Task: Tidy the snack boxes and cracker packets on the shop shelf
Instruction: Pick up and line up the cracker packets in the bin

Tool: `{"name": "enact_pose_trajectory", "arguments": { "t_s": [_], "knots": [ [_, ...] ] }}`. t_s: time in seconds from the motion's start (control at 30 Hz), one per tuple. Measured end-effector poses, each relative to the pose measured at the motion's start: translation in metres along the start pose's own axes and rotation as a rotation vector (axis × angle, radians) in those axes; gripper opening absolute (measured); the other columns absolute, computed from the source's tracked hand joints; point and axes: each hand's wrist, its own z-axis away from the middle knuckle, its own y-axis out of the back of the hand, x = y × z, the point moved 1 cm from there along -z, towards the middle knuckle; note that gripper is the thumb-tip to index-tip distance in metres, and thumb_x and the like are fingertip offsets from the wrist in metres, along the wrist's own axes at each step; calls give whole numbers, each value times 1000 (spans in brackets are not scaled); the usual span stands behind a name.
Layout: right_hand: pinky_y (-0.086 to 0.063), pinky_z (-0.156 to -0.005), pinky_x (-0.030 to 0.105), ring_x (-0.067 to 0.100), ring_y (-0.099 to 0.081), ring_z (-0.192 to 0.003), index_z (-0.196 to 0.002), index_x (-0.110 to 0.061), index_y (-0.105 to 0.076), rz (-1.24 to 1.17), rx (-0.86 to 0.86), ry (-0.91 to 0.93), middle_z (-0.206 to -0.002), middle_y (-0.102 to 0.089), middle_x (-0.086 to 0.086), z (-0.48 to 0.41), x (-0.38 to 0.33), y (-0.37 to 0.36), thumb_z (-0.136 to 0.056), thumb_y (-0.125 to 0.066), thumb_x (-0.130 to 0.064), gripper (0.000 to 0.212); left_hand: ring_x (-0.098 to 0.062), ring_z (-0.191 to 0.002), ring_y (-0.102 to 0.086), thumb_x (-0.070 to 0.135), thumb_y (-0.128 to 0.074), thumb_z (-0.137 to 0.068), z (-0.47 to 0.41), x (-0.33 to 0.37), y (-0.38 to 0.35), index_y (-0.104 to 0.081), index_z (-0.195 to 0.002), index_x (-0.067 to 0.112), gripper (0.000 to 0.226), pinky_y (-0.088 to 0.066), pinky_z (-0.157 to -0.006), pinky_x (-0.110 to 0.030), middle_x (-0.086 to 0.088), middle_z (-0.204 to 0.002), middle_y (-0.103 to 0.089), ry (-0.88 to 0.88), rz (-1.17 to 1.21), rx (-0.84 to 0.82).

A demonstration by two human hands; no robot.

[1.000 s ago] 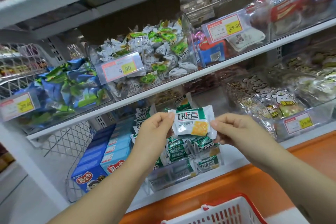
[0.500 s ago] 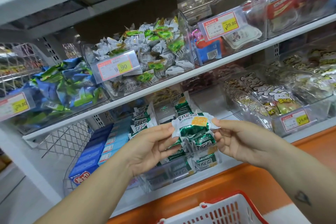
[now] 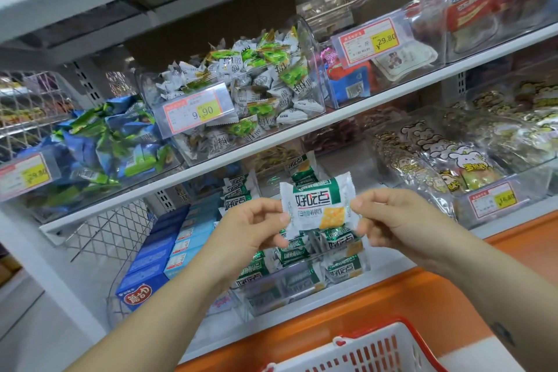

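Cracker packet [image 3: 317,205] upright, pinched by left hand [image 3: 250,229] and right hand [image 3: 389,220] at side edges, above clear bin [image 3: 290,290].

Basket [image 3: 371,353] (red-rimmed) runs off the bottom edge; 1 price tag [image 3: 25,176] is blurred.

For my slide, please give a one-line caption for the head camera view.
Left hand and right hand pinch one cracker packet in front of a clear bin.
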Motion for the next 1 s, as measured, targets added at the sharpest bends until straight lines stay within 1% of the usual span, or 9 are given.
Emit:
{"name": "enact_pose_trajectory", "arguments": {
  "t_s": [0.1, 0.2, 0.3, 0.43, 0.53, 0.6, 0.7, 0.83, 1.0],
  "knots": [
    [-51, -51, 16, 11, -65, -54, -82, -10, -62, -117, -17, 0, -70, -72, 6, 1, -3, -3, -94, -51, -23, 21, -11, -69, -69, 1, -57, -88, 1, 0, -1, -66, -86, 7, 11, -56, -66, -19, -3, -75, -71, 1, 120, -16],
    [-48, -48, 16, 8, -56, -47, -82, -5, -67, -78, 4, 6, -54, -62, -6, 3, 0, -3, -91, -57, -24, 23, -6, -65, -67, 5, -57, -88, 3, -2, -4, -70, -85, 8, 13, -54, -59, -17, 0, -79, -73, 48, 205, -20],
    [-45, -52, 23, 11, -46, -48, -76, -7, -65, 31, 35, 71, -52, -55, -1, 3, 4, -7, -80, -70, -10, 7, -8, -70, -65, 11, -68, -75, 2, -7, -6, -69, -85, 9, 11, -52, -62, -16, -4, -83, -71, 25, 190, 28],
    [-44, -61, 32, 22, -49, -58, -91, -9, -59, -1, 49, 109, -55, -60, 3, 0, 8, -10, -77, -72, -2, 21, -5, -63, -64, -1, -66, -80, -1, -13, -7, -60, -95, 12, 21, -51, -60, -17, 2, -72, -68, -9, 225, 82],
    [-50, -71, 35, 22, -56, -66, -92, -13, -63, 53, 42, 161, -59, -63, 1, -3, 11, -8, -78, -71, -3, 19, -7, -67, -64, -4, -65, -80, -2, -15, -5, -62, -95, 14, 24, -51, -72, -22, 6, -66, -67, -62, 138, 80],
    [-51, -77, 31, 17, -61, -65, -82, -11, -63, 87, 65, 200, -62, -68, 0, -4, 12, -6, -78, -71, -3, 12, -7, -71, -64, -3, -66, -80, -1, -16, -3, -67, -84, 18, 22, -49, -75, -21, 7, -68, -68, -131, 19, 96],
    [-53, -73, 19, 10, -66, -67, -75, -7, -63, 65, 119, 243, -68, -72, 1, -6, 12, 0, -77, -72, -1, 11, -5, -72, -63, 5, -69, -81, 0, -17, 3, -70, -73, 24, 20, -49, -75, -18, 9, -71, -69, -192, -101, 135],
    [-53, -68, 13, 10, -67, -70, -70, -8, -62, 50, 114, 259, -70, -73, 3, -8, 11, 5, -76, -71, 1, 14, -9, -73, -66, 8, -66, -85, 4, -18, 3, -68, -84, 22, 14, -49, -76, -25, 9, -71, -66, -188, -134, 103],
    [-53, -70, 16, 13, -69, -75, -70, -8, -61, 56, 72, 246, -71, -72, 4, -6, 14, -1, -77, -71, -1, 14, -17, -85, -72, 7, -66, -83, 6, -18, -4, -64, -104, 22, 26, -55, -78, -24, 4, -105, -66, -143, -59, -13]
  ]
}}
